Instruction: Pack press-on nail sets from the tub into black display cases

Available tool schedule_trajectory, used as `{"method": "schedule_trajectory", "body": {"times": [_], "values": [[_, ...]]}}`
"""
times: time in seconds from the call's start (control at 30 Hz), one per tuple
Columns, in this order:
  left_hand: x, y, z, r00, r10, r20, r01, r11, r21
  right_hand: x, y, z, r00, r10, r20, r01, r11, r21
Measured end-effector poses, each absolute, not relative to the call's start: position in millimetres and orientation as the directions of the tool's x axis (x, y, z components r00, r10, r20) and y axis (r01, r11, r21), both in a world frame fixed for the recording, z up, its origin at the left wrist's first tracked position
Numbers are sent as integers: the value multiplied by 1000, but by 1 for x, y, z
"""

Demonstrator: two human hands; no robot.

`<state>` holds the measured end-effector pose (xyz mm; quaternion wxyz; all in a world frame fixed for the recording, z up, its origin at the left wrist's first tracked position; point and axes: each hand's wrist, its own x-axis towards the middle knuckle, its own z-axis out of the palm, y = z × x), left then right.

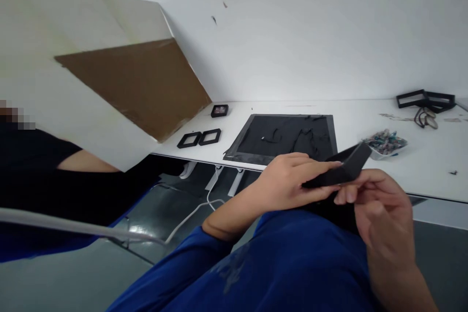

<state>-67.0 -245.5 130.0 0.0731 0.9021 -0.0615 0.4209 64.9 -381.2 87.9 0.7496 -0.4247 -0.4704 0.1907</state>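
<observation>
My left hand (292, 180) grips a black rectangular frame (354, 163) between thumb and fingers, tilted up over my lap near the table's front edge. Its far side is partly hidden by my fingers. Close below the frame's right end is my right hand (385, 209), its fingers curled and their tips at or against the lower edge. Whether it pinches something small there is hidden. Behind the frame lies a dark mat (252, 141) with thin black strips (305, 136) on it.
On the white table (431, 170) stands a clear tub of small wrapped pieces (385, 144). Black frames (411, 99) lie at the back right, others (210, 137) at the left, near a small black box (220, 110). A cardboard-patched partition (146, 83) separates a neighbouring person (32, 156).
</observation>
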Motion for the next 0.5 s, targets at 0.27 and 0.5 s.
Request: {"method": "schedule_trajectory", "body": {"times": [0.27, 0.5], "values": [[-69, -264, 129, 746, 9, 665, 105, -989, -104, 59, -374, 65, 620, 700, 355, 68, 403, -913], [-75, -261, 141, 771, -70, 633, -179, -978, 109, 65, -378, 80, 523, 812, 261, -273, 450, -850]]}}
